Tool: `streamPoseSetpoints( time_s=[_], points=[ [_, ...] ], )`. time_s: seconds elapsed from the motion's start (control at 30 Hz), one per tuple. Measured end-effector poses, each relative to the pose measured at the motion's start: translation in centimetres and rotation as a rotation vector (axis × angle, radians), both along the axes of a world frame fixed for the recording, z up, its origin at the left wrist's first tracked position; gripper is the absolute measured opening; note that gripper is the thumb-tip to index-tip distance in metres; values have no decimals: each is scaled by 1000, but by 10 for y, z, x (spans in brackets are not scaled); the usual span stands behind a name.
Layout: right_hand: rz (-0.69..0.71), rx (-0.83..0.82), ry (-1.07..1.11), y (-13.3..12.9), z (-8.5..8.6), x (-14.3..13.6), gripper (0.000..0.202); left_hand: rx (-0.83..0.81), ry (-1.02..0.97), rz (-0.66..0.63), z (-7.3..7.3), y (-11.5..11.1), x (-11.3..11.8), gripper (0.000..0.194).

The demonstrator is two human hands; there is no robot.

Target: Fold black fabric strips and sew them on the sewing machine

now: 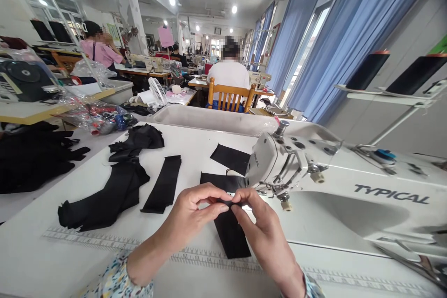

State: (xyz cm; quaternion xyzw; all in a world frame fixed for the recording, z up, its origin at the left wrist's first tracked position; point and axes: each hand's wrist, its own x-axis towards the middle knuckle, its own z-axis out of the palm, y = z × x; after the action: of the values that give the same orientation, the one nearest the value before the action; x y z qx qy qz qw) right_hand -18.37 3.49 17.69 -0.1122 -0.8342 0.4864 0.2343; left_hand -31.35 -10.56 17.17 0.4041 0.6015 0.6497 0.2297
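Note:
Both hands meet in front of the needle end of a white sewing machine (275, 163). My left hand (195, 205) pinches the upper edge of a black fabric strip (232, 237) between thumb and fingertips. Right beside it, my right hand (258, 219) pinches the same edge, so the strip hangs down toward the table. Behind my fingers lies another black fabric piece (218, 179), and a further black piece (230, 157) reaches up to the machine head. A separate black strip (162, 184) lies flat left of my left hand.
Stacked black cloth pieces (108, 195) lie on the left of the white table (139, 228). A printed ruler (195, 256) runs along the front. Scissors (412, 260) rest at the right. Thread cones (370, 70) stand on a rack. A person in white (228, 74) sits ahead.

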Motion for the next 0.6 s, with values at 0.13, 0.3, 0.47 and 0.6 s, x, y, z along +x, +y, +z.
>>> streamPoseSetpoints(
  time_s=[0.13, 0.3, 0.47, 0.6],
  points=[
    [-25, 60, 27, -2, 1, 3, 8, 27, 39, -1, -2, -1, 2, 19],
    [-45, 137, 62, -4, 1, 7, 10, 48, 27, 18, -2, 0, 4, 16],
    [-42, 274, 114, -5, 1, 8, 12, 71, 83, 93, -1, 3, 8, 12],
    [-52, 354, 138, -5, -1, 8, 15, 95, 197, 138, -4, 4, 9, 12]
  ],
)
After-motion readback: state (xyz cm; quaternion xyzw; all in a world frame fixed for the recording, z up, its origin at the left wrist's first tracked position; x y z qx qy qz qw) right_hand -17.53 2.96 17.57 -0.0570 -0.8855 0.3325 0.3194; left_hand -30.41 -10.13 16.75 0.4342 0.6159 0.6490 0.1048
